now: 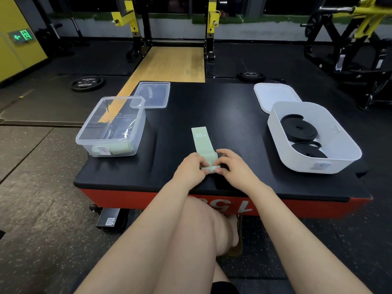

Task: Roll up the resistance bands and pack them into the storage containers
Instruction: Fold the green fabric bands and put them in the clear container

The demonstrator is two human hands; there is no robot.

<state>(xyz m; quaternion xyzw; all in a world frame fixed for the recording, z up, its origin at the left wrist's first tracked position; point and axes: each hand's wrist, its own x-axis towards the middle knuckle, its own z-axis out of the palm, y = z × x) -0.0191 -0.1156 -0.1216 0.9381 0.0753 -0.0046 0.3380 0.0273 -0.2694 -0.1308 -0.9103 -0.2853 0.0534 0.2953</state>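
Clearly, my left hand [191,166] and right hand [231,164] both pinched the near end of the flat, pale green rubbery resistance band [201,143], starting a tight roll, I judged; its smooth printed tail lay right of the clear plastic box [112,126].

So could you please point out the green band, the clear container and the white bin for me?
green band [200,139]: head view, flat unrolled part.
clear container [110,145]: head view, near wall.
white bin [297,163]: head view, near wall.
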